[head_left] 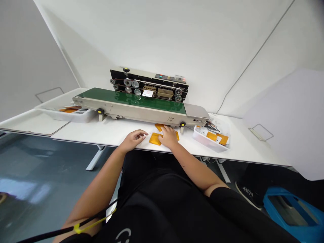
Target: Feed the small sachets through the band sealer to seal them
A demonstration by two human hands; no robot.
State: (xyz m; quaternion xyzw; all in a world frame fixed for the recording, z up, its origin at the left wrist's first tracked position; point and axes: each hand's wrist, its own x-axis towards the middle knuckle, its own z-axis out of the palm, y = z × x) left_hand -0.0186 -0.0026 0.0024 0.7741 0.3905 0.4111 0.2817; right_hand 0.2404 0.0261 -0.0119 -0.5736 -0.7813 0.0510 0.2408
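On the white table, my right hand [168, 136] lies over several orange-yellow packets, its fingers spread and touching them. One orange packet [155, 139] sticks out to the left under the thumb, and another orange packet [159, 127] shows beyond the fingertips. Part of a further packet on the right is covered by the hand. My left hand [133, 139] hovers at the table edge to the left of the packets, fingers loosely bent and apart, with nothing in it.
Behind the hands stands a band sealing machine [149, 84] with a green conveyor belt [131, 100]; a small white packet [147, 93] is on it. A white bin [210, 143] with packets stands right, a white tray [76, 117] with packets left. A blue container [291, 214] is on the floor.
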